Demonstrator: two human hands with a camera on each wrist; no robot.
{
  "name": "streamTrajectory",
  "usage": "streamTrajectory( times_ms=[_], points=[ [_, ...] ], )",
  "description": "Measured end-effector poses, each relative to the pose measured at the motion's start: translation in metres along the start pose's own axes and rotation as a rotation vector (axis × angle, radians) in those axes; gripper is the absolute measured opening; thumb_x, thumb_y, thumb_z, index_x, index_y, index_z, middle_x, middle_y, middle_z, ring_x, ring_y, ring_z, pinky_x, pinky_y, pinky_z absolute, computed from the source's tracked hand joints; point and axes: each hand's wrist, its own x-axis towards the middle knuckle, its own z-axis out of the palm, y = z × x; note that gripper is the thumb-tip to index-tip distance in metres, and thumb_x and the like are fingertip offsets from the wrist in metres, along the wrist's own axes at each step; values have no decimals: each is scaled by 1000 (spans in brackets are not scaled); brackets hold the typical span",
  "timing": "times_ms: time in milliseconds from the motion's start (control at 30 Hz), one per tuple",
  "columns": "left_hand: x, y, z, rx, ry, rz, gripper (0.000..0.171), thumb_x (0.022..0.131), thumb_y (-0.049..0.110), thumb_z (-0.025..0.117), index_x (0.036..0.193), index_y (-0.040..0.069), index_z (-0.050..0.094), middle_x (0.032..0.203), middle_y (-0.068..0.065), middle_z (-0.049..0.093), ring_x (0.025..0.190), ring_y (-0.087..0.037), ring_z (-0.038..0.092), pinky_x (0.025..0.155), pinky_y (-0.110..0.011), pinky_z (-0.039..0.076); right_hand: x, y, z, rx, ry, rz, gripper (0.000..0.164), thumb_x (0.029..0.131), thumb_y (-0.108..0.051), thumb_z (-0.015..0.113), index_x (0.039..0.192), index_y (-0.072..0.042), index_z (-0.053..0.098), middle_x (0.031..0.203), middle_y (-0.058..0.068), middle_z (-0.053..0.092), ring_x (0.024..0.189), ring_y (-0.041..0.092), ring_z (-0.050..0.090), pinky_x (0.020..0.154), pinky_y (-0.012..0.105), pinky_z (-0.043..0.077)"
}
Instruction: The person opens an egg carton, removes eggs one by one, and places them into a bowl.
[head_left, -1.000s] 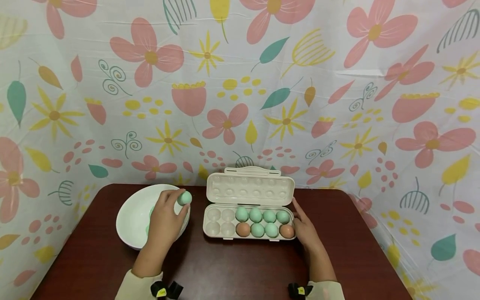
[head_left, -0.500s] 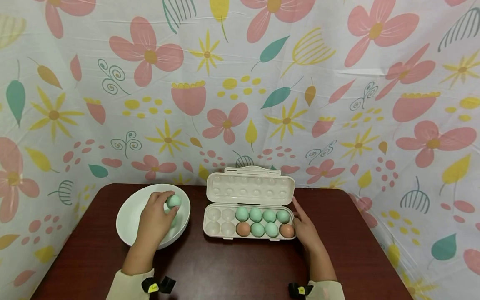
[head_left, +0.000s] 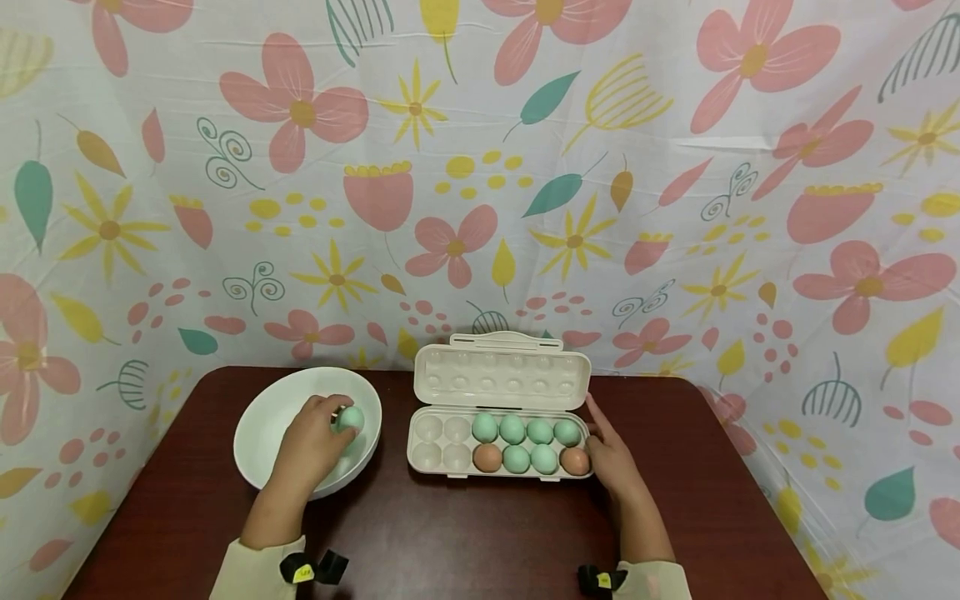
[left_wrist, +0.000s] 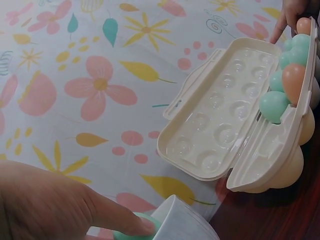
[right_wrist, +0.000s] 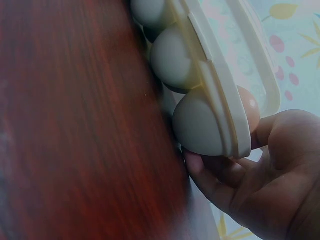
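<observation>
My left hand (head_left: 309, 446) pinches a pale green egg (head_left: 350, 419) between thumb and fingers, low inside the white bowl (head_left: 258, 417). In the left wrist view, that egg (left_wrist: 137, 227) shows partly behind the bowl's rim. At the right end of the open cream egg carton (head_left: 456, 477), my right hand (head_left: 613, 462) holds its edge. The right wrist view has the thumb on the rim near a brown egg (right_wrist: 248, 107), with other fingers curled beneath the end cup. Several green eggs (head_left: 512, 430) and two brown eggs (head_left: 487, 457) sit in the carton.
The carton's lid (head_left: 502, 379) leans back toward the flowered cloth (head_left: 480, 167) behind the table. Its leftmost cups (head_left: 428, 442) hold no eggs. Dark red-brown wood forms the tabletop (head_left: 465, 542), with the bowl left of the carton.
My left hand has moved left with the green egg, from over the bowl's right rim, then lowered it into the bowl. The right hand has stayed at the carton's end.
</observation>
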Motion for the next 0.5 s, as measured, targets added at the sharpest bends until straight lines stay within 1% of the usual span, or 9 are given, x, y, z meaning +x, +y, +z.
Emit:
streamTrajectory(
  times_ms=[167, 300, 400, 467, 500],
  points=[
    [0, -1, 3, 10, -34, 20, 40, 84, 13, 74, 122, 4, 66, 115, -23, 63, 103, -36, 64, 90, -52, 51, -2, -7, -2, 15, -21, 34, 70, 104, -7, 35, 160, -43, 15, 147, 23, 49, 101, 22, 55, 76, 27, 45],
    [0, -1, 5, 14, -50, 32, 38, 83, 12, 74, 119, 4, 68, 111, -21, 64, 100, -33, 64, 88, -50, 52, -9, -23, -4, 28, -37, 49, 69, 103, -5, 35, 162, -36, 16, 146, 25, 49, 99, 22, 54, 76, 27, 45],
    [-1, 0, 5, 18, -68, 29, 37, 83, 11, 74, 118, 4, 68, 110, -20, 65, 99, -33, 65, 88, -51, 52, -16, -34, -5, 35, -40, 48, 68, 103, -4, 35, 163, -32, 17, 145, 25, 50, 99, 22, 54, 76, 27, 45],
    [-1, -1, 6, 20, -81, 29, 36, 83, 11, 75, 118, 3, 69, 110, -20, 64, 98, -32, 65, 88, -51, 52, -16, -34, -4, 40, -39, 47, 68, 103, -4, 35, 162, -33, 17, 144, 25, 50, 99, 23, 54, 77, 26, 45],
    [-1, -1, 6, 22, -87, 30, 36, 83, 11, 75, 117, 3, 69, 109, -20, 65, 97, -32, 65, 88, -51, 52, -14, -30, -4, 39, -36, 41, 68, 104, -5, 35, 162, -35, 17, 144, 25, 50, 100, 23, 54, 77, 26, 45]
  ],
)
